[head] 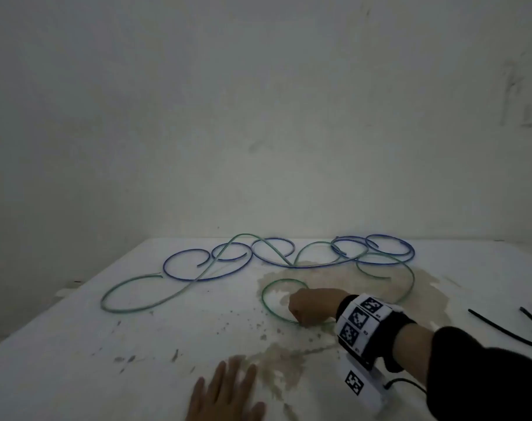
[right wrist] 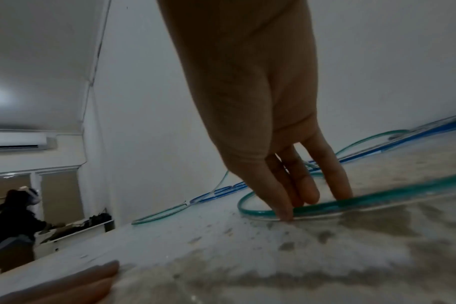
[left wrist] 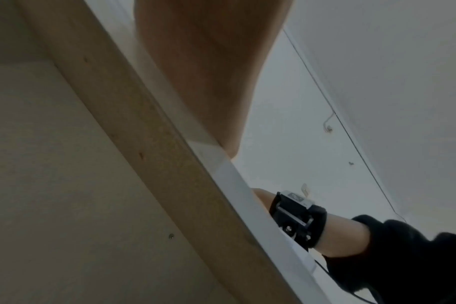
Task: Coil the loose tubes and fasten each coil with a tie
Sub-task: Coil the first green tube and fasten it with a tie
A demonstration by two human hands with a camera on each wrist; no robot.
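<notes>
Bare room, likely home: stained white table (head: pixel 167 344), scuffed white walls (head: pixel 258 117), wall air conditioner (right wrist: pixel 16 139).

You see a green tube (head: pixel 277 311) and a blue tube (head: pixel 179 259) on your white, brown-stained table (head: pixel 76 344), black ties (head: pixel 501 329) at right, black-and-white checked wristband (head: pixel 360 320).

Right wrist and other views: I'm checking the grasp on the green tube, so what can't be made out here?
- Head view: right hand hides its fingers' hold on the green tube.
- Head view: black ties are cut off at the right edge.
- Left wrist view: the table edge blocks the tubes.
</notes>
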